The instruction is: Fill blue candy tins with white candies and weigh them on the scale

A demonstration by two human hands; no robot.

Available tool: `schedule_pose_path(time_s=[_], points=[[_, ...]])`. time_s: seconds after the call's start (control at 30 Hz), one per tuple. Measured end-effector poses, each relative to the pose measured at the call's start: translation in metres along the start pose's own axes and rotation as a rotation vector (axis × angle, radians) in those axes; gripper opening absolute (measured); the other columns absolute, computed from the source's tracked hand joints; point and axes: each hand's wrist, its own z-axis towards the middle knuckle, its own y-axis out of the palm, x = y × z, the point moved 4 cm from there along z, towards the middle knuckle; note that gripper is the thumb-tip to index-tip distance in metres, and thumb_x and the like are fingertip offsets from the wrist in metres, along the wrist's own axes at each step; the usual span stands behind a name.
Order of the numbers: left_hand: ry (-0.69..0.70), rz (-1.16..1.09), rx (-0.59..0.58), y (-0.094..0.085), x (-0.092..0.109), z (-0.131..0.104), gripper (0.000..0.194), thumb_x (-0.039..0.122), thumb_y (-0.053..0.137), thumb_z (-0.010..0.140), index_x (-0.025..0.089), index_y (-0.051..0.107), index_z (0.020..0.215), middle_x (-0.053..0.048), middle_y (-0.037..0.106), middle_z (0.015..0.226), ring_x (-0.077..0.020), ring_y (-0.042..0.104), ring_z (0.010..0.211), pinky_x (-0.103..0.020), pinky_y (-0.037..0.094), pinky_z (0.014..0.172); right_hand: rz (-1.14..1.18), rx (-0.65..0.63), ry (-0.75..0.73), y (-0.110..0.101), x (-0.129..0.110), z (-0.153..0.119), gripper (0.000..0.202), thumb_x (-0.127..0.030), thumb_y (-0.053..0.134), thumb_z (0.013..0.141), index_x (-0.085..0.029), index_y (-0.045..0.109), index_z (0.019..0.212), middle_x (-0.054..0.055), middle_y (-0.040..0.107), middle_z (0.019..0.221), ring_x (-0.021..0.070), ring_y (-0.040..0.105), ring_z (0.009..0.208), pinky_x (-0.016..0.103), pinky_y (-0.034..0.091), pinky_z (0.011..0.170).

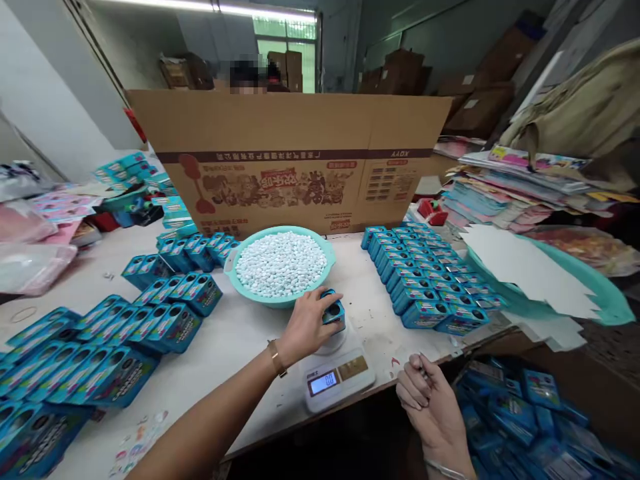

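My left hand grips a small blue candy box from above, thumb on the near side and fingers over the top. The box is at the kitchen scale, whose display reads 0.0; whether it rests on the pan I cannot tell. Just behind is a turquoise bowl heaped with small pale candies. In front of the table edge, my right hand is closed with curled fingers, palm side up. Whatever may be between those fingers is too small to make out.
Rows of blue boxes stand at left and right. A large cardboard carton walls off the back, with a person partly visible beyond. Low at right, another carton holds many blue boxes. White sheets lie on a turquoise basin.
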Motion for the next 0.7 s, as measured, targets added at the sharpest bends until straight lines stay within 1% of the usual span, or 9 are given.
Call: schedule_pose_path(time_s=[0.07,0.13,0.23,0.27,0.33,0.4,0.47,0.57,0.7], points=[[-0.016,-0.002,-0.011,0.007,-0.001,0.009,0.044,0.032,0.068,0.078,0.028,0.065,0.122,-0.011,0.053,0.142,-0.0361,0.050,0.128,-0.055,0.041,0.106,0.012,0.022,-0.002,-0.007,-0.005,0.000,0.023,-0.032,0.073,0.077,-0.019,0.058,0.066,-0.012,0.007,0.053,0.0058,0.003,0.043,0.015,0.022,0.035],[-0.010,-0.039,0.006,0.000,0.003,0.004,0.038,0.030,0.065,0.079,0.027,0.066,0.118,-0.009,0.053,0.143,-0.0353,0.044,0.135,-0.055,0.039,0.110,0.016,0.037,0.007,-0.011,-0.008,0.001,0.022,-0.031,0.073,0.077,-0.019,0.058,0.065,-0.012,0.007,0.053,0.0060,0.003,0.043,0.015,0.022,0.035],[0.021,-0.069,0.081,-0.033,0.012,-0.024,0.033,0.034,0.061,0.083,0.029,0.066,0.115,-0.005,0.056,0.141,-0.0303,0.037,0.142,-0.052,0.037,0.113,-0.008,0.032,0.017,-0.010,-0.011,0.005,0.021,-0.031,0.072,0.078,-0.020,0.058,0.066,-0.012,0.007,0.052,0.0062,0.005,0.043,0.015,0.024,0.036],[0.020,-0.054,0.108,-0.047,0.013,-0.037,0.033,0.036,0.060,0.084,0.031,0.065,0.116,-0.004,0.057,0.140,-0.0287,0.039,0.140,-0.050,0.039,0.113,-0.022,0.026,0.019,-0.009,-0.012,0.007,0.021,-0.031,0.071,0.079,-0.020,0.057,0.066,-0.012,0.007,0.052,0.0063,0.005,0.042,0.015,0.024,0.036],[-0.024,-0.025,0.146,-0.072,0.006,-0.065,0.032,0.043,0.058,0.085,0.033,0.065,0.114,-0.003,0.061,0.132,-0.0275,0.051,0.129,-0.047,0.044,0.108,-0.044,0.018,0.019,-0.004,-0.013,0.011,0.021,-0.031,0.070,0.080,-0.021,0.057,0.066,-0.012,0.008,0.051,0.0064,0.006,0.042,0.016,0.024,0.036],[-0.140,0.007,0.133,-0.086,-0.016,-0.092,0.035,0.050,0.056,0.084,0.031,0.066,0.113,-0.006,0.065,0.121,-0.0275,0.061,0.112,-0.044,0.051,0.098,-0.053,0.024,0.017,0.002,-0.012,0.017,0.021,-0.031,0.068,0.080,-0.021,0.056,0.066,-0.012,0.009,0.050,0.0066,0.007,0.041,0.016,0.023,0.035],[-0.253,0.037,0.132,-0.089,-0.046,-0.115,0.040,0.056,0.055,0.083,0.029,0.065,0.111,-0.008,0.067,0.112,-0.0267,0.064,0.099,-0.041,0.054,0.088,-0.053,0.037,0.010,0.010,-0.011,0.023,0.020,-0.030,0.067,0.081,-0.021,0.056,0.067,-0.012,0.012,0.048,0.0068,0.008,0.041,0.017,0.023,0.036],[-0.354,0.061,0.161,-0.080,-0.090,-0.137,0.046,0.060,0.053,0.082,0.025,0.063,0.111,-0.008,0.068,0.104,-0.0256,0.065,0.089,-0.039,0.054,0.082,-0.057,0.040,0.002,0.025,-0.010,0.032,0.019,-0.030,0.065,0.082,-0.021,0.055,0.069,-0.012,0.016,0.047,0.0071,0.009,0.040,0.016,0.025,0.036],[-0.411,0.071,0.183,-0.066,-0.124,-0.143,0.053,0.061,0.051,0.082,0.021,0.061,0.116,-0.010,0.067,0.106,-0.0282,0.065,0.093,-0.042,0.052,0.084,-0.057,0.027,0.005,0.047,-0.010,0.043,0.018,-0.028,0.068,0.081,-0.020,0.055,0.070,-0.012,0.017,0.047,0.0066,0.009,0.040,0.015,0.024,0.036]])
